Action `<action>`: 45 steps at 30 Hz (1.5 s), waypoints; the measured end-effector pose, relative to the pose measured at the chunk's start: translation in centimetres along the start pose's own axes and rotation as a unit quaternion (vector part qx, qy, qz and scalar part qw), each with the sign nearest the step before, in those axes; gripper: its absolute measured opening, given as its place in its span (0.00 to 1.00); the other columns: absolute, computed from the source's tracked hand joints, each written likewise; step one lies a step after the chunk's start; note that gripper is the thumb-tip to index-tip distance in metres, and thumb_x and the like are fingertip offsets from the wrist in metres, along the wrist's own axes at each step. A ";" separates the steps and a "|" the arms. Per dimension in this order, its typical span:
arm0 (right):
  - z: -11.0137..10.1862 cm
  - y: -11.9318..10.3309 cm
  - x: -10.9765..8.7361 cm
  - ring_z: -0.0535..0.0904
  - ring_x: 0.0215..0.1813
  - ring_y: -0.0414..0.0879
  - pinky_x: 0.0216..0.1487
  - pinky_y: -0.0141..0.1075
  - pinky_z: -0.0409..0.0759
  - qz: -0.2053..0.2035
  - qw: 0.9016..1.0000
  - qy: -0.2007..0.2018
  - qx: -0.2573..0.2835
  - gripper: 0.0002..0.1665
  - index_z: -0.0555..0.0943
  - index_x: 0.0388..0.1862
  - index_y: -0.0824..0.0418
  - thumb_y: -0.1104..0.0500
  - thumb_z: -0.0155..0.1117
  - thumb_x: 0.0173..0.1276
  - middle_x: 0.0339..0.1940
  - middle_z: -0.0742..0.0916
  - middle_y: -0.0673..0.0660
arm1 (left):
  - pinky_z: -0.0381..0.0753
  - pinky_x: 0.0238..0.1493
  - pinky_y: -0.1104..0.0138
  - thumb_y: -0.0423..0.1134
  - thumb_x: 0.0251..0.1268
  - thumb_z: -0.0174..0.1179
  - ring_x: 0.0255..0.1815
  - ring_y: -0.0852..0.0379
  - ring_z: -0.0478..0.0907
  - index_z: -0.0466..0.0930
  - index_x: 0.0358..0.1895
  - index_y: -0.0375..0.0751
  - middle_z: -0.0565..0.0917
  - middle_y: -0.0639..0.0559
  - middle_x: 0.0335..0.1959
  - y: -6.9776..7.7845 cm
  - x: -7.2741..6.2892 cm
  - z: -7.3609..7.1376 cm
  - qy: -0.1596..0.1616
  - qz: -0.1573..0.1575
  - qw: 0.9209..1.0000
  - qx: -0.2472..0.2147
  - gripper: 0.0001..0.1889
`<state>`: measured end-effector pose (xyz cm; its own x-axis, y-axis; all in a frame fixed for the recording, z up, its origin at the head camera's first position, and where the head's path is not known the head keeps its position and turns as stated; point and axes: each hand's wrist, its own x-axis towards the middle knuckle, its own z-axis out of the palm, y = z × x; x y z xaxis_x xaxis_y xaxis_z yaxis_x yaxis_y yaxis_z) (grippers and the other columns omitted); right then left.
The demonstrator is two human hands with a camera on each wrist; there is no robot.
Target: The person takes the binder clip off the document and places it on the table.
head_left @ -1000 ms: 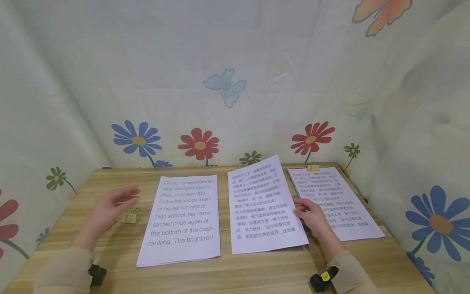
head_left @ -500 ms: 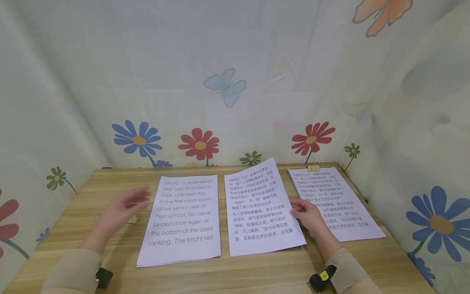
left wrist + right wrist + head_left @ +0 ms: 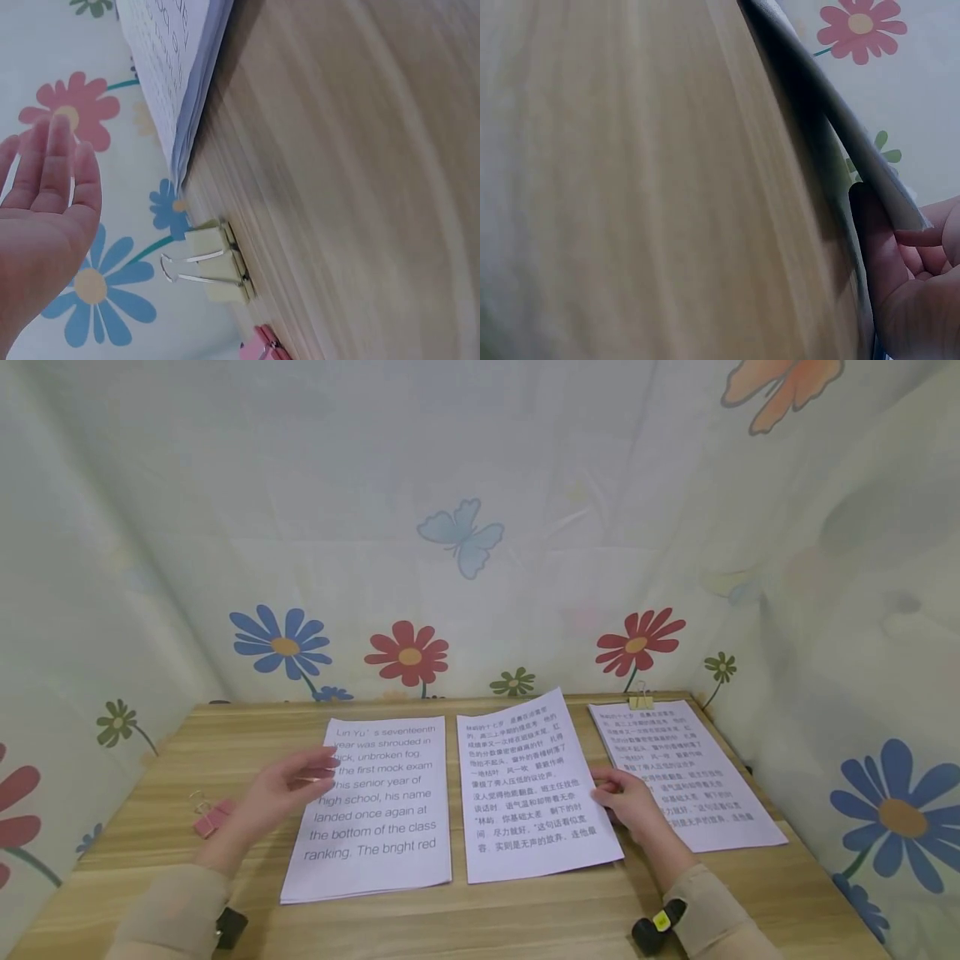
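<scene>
My left hand (image 3: 288, 785) hovers over the left edge of the left paper stack (image 3: 382, 818), printed in English, with its fingers extended and nothing in them. In the left wrist view that palm (image 3: 45, 247) faces the camera. My right hand (image 3: 630, 802) pinches the right edge of the middle paper stack (image 3: 536, 793), printed in Chinese. This stack is tilted, its right side raised off the table. From the right wrist view, the sheets' edge (image 3: 885, 184) lies between thumb and fingers.
A pink binder clip (image 3: 213, 818) lies beside my left forearm. Near it stands a pale yellow binder clip (image 3: 210, 262), hidden behind the arm in the head view. At right lies a third stack (image 3: 720, 806), with a yellow clip (image 3: 641, 702) on its top edge. A flowered curtain (image 3: 337, 527) hangs behind the table.
My left hand has moved right, from above the clips to the left stack's edge, uncovering the pink clip. The middle stack, in my right hand, has shifted slightly left and its top corner has lowered.
</scene>
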<state>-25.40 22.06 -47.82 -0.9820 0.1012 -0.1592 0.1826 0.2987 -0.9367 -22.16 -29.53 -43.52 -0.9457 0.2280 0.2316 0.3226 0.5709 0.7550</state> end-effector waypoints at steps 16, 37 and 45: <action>-0.2 0.1 -0.1 0.76 0.38 0.46 0.34 0.34 0.81 0.024 1.000 -0.015 -0.003 0.22 0.77 0.61 0.71 0.70 0.62 0.67 0.38 0.79 0.58 | 0.79 0.53 0.68 0.38 0.67 0.65 0.54 0.51 0.81 0.73 0.68 0.42 0.83 0.44 0.56 1.8 0.9 3.2 -0.015 0.009 1.000 -0.019 0.27; -1.3 -0.5 -1.2 0.83 0.50 0.55 0.48 0.39 0.84 -0.064 0.998 -0.011 -0.022 0.26 0.71 0.66 0.71 0.60 0.62 0.73 0.50 0.83 0.67 | 0.79 0.57 0.58 0.43 0.67 0.66 0.55 0.51 0.81 0.75 0.66 0.46 0.83 0.46 0.56 3.2 1.7 5.7 -0.027 0.008 0.999 -0.045 0.25; -2.0 -0.7 -1.7 0.81 0.55 0.57 0.55 0.41 0.81 -0.101 0.995 -0.027 0.002 0.31 0.69 0.71 0.64 0.54 0.62 0.74 0.53 0.82 0.68 | 0.76 0.59 0.48 0.44 0.66 0.67 0.58 0.49 0.79 0.74 0.67 0.43 0.84 0.51 0.54 4.2 1.7 7.3 -0.013 0.009 0.999 -0.029 0.27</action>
<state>-23.79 23.61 -46.31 -0.9998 -0.0116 0.0151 -0.0179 0.3048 -0.9522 -22.14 -21.01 -44.42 -0.9381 0.2591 0.2298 0.3360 0.5201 0.7852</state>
